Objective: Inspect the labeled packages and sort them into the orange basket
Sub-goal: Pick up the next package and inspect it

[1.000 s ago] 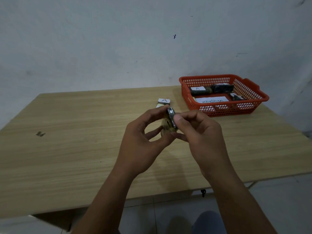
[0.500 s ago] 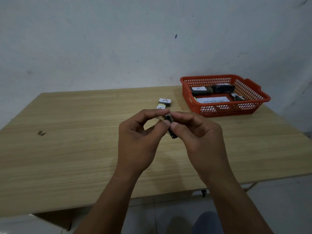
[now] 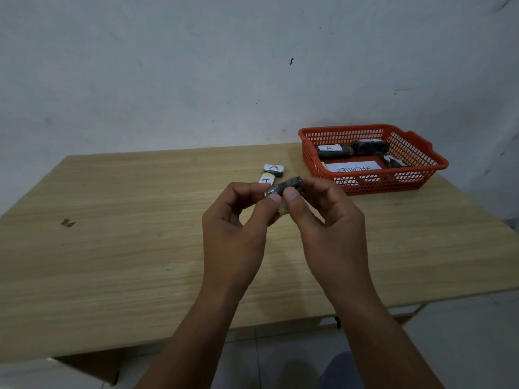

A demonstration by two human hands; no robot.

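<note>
I hold the small dark foil-wrapped package (image 3: 284,187) above the pale wooden surface (image 3: 118,248), my left hand (image 3: 238,228) pinching its near end and my right hand (image 3: 323,220) clamped on the far end with thumb and fingers. To inspect it well, I should roll it slowly between both pinches until its label faces me, keeping a light grip so the wrapping does not crumple. Two more white-labelled packages (image 3: 271,173) lie just beyond my hands, and the orange plastic mesh basket (image 3: 415,175), further right, already holds several. Compared with half a second ago, the package now lies more level and shows more of its side.
</note>
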